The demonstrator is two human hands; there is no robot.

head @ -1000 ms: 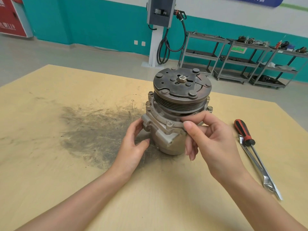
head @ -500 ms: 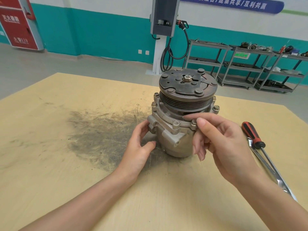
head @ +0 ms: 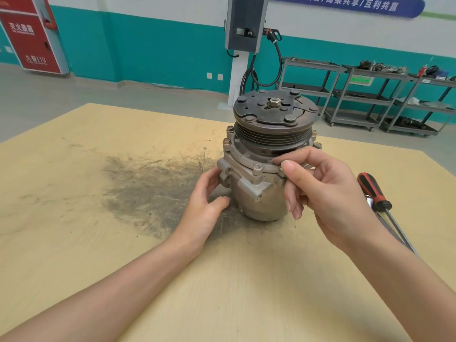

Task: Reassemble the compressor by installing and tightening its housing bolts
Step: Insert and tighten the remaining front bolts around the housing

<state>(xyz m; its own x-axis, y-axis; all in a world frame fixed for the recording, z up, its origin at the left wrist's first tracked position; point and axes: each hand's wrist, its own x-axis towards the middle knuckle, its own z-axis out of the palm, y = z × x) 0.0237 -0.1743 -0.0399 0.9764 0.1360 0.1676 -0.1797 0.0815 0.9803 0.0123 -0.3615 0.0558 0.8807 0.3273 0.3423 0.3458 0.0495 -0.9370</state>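
Standing upright on the wooden table (head: 74, 243), the compressor (head: 261, 178) has its pulley end up, at the right edge of a dark grease smear (head: 148, 191). Left hand (head: 206, 206): fingers and thumb curled against the housing's lower left side. Right hand (head: 328, 193): thumb and forefinger pinching a housing bolt (head: 281, 168) at the flange's front right; bolt mostly hidden. More bolts stand around the flange. Right of the compressor lie a screwdriver (head: 375, 193) and a wrench (head: 385, 222), touching.
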